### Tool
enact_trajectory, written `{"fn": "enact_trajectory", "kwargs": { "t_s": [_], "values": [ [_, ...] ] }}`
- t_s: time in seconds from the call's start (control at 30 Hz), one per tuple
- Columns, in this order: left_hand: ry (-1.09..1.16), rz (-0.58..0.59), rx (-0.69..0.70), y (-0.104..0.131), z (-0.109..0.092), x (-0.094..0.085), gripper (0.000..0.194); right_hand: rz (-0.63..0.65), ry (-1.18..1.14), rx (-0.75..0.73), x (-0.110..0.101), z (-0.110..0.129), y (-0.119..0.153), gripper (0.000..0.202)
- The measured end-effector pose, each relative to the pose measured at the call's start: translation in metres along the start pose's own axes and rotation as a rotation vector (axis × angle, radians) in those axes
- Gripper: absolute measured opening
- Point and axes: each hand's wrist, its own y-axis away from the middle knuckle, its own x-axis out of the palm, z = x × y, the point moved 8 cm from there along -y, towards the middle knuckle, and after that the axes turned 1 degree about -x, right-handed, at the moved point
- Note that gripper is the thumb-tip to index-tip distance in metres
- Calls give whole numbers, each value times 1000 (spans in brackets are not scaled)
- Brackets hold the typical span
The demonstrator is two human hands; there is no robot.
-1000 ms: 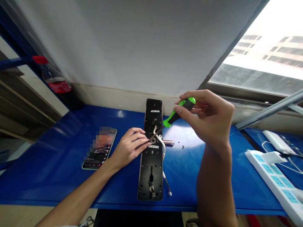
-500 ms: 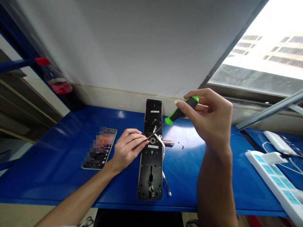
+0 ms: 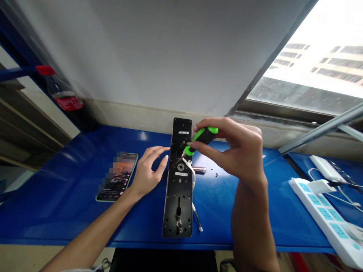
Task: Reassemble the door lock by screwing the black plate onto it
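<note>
My right hand [image 3: 235, 145] grips a green-and-black screwdriver [image 3: 204, 138]. Its shaft slants down to the left, and the tip is at the upper middle of a long black metal plate [image 3: 178, 189] with holes, small labels and posts. The plate looks like the back of a door lock panel and lies lengthwise away from me. My left hand [image 3: 150, 170] is open at the plate's left edge, fingertips by the rim, thumb apart. A white cable [image 3: 193, 177] runs from the plate down its right side to a small connector. A shiny handle [image 3: 200, 170] sticks out to the right from beneath.
A phone [image 3: 120, 177] with a lit screen lies left of my left hand. Several tiny dark screws [image 3: 216, 175] lie on the blue table [image 3: 215, 211]. A cola bottle [image 3: 68, 99] stands at the back left. A white power strip [image 3: 320, 211] with plugs is at the right.
My left fingers have come away from the screwdriver tip and opened toward the plate's left edge. My right hand has moved left and down with the screwdriver, which now stands closer to the plate.
</note>
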Motion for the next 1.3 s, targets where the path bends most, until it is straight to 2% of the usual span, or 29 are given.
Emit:
{"fn": "enact_trajectory", "kwargs": {
  "t_s": [0.1, 0.3, 0.6, 0.87, 0.93, 1.03, 1.1, 1.23, 1.3],
  "values": [
    [62, 45, -71, 2, 8, 9, 29, 8, 25, -37, 3, 3, 3, 25],
    [132, 129, -83, 10, 13, 26, 39, -6, 39, -32, 2, 7, 5, 26],
    [228, 149, -133, 13, 20, 32, 41, 54, 63, -70, 13, 12, 4, 29],
    [488, 289, -253, 16, 30, 49, 49, 217, -205, -151, 22, 30, 4, 44],
    [504, 280, -256, 16, 33, 49, 49, 191, -237, -202, 20, 31, 4, 38],
    [545, 277, -270, 16, 34, 49, 50, 60, -152, -246, 14, 29, 3, 23],
    [564, 279, -286, 16, 34, 49, 50, 21, -89, -234, 14, 27, 2, 23],
    [617, 292, -363, 18, 35, 51, 50, 152, -159, -191, 24, 26, 3, 42],
    [650, 298, -400, 20, 36, 52, 52, 170, -233, -217, 26, 27, 4, 46]
  ]
}}
